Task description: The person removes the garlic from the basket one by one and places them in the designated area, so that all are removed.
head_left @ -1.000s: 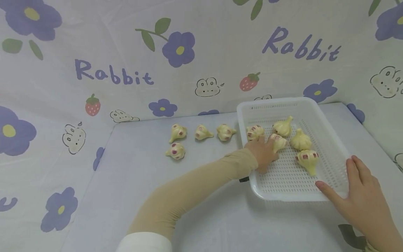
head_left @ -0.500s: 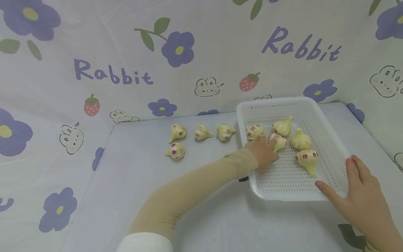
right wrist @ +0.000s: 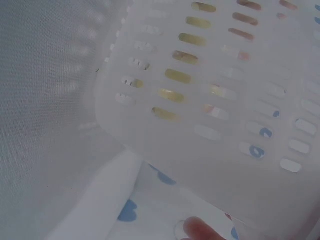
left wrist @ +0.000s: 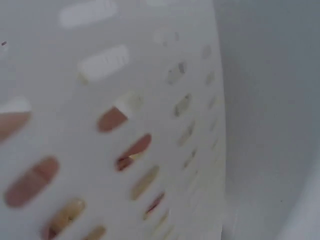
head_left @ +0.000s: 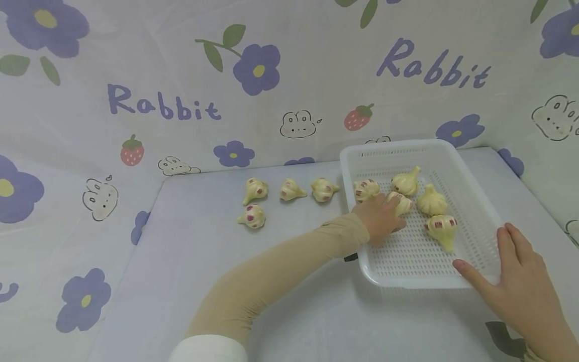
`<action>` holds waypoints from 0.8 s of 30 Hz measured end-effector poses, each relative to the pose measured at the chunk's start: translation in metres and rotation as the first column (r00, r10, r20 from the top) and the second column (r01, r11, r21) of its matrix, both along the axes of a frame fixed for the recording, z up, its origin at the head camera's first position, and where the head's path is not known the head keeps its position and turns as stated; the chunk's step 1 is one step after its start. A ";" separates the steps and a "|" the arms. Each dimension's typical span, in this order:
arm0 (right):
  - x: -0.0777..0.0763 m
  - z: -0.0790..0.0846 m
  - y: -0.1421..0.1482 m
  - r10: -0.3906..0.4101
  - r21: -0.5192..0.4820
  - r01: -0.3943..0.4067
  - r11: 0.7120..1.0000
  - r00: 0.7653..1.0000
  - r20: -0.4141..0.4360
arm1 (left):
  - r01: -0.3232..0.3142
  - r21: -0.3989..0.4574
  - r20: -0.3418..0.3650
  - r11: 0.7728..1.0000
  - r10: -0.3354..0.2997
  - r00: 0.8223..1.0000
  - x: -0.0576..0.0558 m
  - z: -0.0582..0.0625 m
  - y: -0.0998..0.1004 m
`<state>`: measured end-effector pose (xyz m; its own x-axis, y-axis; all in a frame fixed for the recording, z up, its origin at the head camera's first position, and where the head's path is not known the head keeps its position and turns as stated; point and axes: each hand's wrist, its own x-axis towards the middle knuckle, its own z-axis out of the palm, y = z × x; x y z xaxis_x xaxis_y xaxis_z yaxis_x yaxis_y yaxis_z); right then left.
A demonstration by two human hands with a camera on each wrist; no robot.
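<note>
In the head view, a white perforated plastic basket (head_left: 407,279) holds several garlic bulbs with purple patches. My left hand (head_left: 380,218) reaches over the basket's left wall, fingers and thumb around the garlic bulb (head_left: 401,205) in the middle of the group. A second garlic bulb (head_left: 366,189) lies just behind the fingers. At the front right corner my right hand (head_left: 520,281) grips the basket, thumb lapping over the front rim and fingers along the right side. Through the basket's slots (left wrist: 142,182) in the left wrist view, skin and garlic show.
Left of the basket, garlic bulbs lie on the pale cloth: a back row with one bulb (head_left: 293,190) in its middle, and another bulb (head_left: 252,216) in front at the left. A printed cloth wall (head_left: 181,60) rises behind.
My left hand's fingers and thumb have shifted slightly at the middle garlic bulb. The right hand, the basket and the bulbs outside have stayed put.
</note>
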<state>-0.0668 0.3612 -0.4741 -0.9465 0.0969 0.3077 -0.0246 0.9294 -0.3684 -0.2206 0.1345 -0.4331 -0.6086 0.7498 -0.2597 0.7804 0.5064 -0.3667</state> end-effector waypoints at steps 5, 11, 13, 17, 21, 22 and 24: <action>-0.002 -0.004 0.003 0.000 0.006 0.000 1.000 1.000 0.009 | 0.042 0.056 -0.019 0.998 -0.041 0.999 -0.001 0.000 -0.001; -0.003 -0.006 0.005 -0.001 0.013 0.001 1.000 1.000 0.011 | 0.027 0.109 0.012 0.994 -0.029 1.000 -0.001 0.002 -0.001; -0.003 -0.006 0.005 -0.004 0.017 0.004 1.000 1.000 0.018 | 0.027 0.128 0.022 0.991 -0.030 0.999 -0.001 0.004 -0.002; -0.003 -0.005 0.004 -0.012 0.021 0.011 1.000 0.999 0.039 | 0.017 0.159 0.058 0.987 -0.027 0.998 0.000 0.007 -0.003; -0.002 -0.005 0.005 -0.012 0.019 0.011 1.000 0.999 0.046 | 0.002 0.194 0.096 0.981 -0.021 0.995 0.001 0.012 -0.006; -0.002 -0.006 0.005 -0.011 0.018 0.010 1.000 0.999 0.043 | 0.003 0.204 0.100 0.979 -0.024 0.995 0.001 0.013 -0.007; -0.002 -0.006 0.005 -0.010 0.017 0.010 1.000 0.999 0.037 | 0.010 0.226 0.099 0.974 -0.033 0.995 0.002 0.016 -0.009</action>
<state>-0.0692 0.3665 -0.4803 -0.9564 0.1013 0.2740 -0.0020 0.9357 -0.3529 -0.2182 0.1251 -0.4173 -0.5710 0.8086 -0.1421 0.8192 0.5497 -0.1638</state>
